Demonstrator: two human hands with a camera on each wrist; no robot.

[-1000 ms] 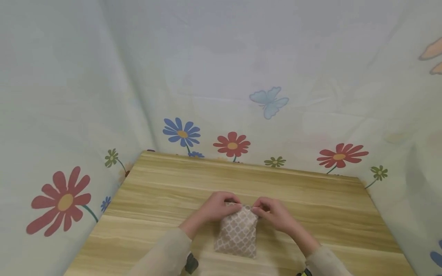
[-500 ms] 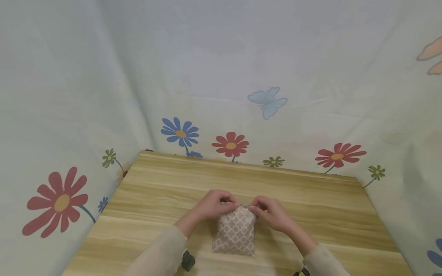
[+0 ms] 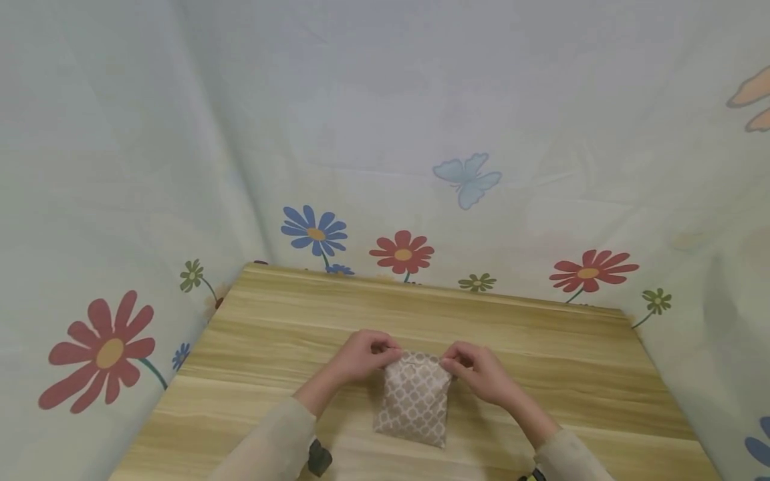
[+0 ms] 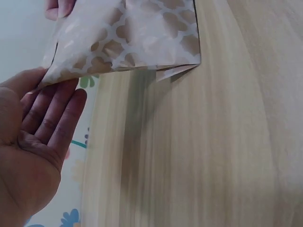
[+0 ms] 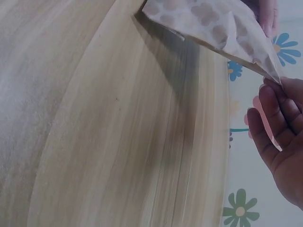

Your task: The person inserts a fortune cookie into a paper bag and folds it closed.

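A small paper bag (image 3: 415,401) with a tan and white lattice print is held at its upper corners, tilted up from the wooden table. My left hand (image 3: 359,355) pinches the upper left corner between thumb and forefinger. At the upper right corner, my right hand (image 3: 478,371) has the same kind of pinch. The left wrist view shows the bag's (image 4: 128,38) lower corner at the tabletop, with a small folded flap beneath it. Seen from the right wrist, the other fingers of my right hand (image 5: 284,127) extend below the pinched corner.
The wood-grain table (image 3: 289,300) reaches back to a pale cloth backdrop (image 3: 361,133) printed with flowers and butterflies. A dark wrist-worn item (image 3: 319,458) shows by the left sleeve (image 3: 265,441).
My left hand has slid left along the bag's top edge to its corner. The hands are farther apart, and more of the top edge shows between them. My right hand keeps its corner.
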